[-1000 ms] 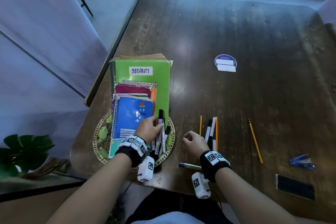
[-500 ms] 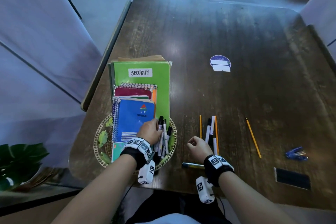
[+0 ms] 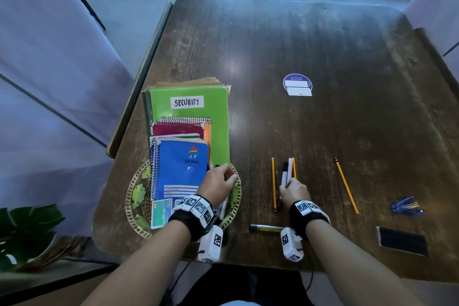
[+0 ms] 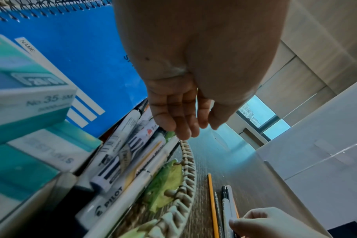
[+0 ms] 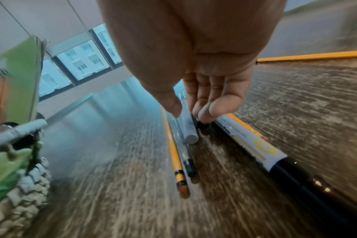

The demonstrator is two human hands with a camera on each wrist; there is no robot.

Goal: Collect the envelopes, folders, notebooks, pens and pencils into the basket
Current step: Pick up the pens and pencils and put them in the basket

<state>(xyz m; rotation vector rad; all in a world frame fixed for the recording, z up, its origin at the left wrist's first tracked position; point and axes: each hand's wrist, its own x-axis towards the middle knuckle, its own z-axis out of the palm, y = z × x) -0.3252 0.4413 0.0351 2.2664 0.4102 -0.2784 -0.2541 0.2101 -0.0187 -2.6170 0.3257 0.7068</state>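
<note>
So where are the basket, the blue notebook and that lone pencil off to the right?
basket [image 3: 131,193]: head view, on the woven rim at its left side.
blue notebook [image 3: 182,169]: head view, middle of the cover.
lone pencil [image 3: 345,185]: head view, midway along the yellow shaft.

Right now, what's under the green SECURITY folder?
Brown envelopes poke out beyond the green SECURITY folder at its far edge. How many, and anything else beneath, is covered.
</note>
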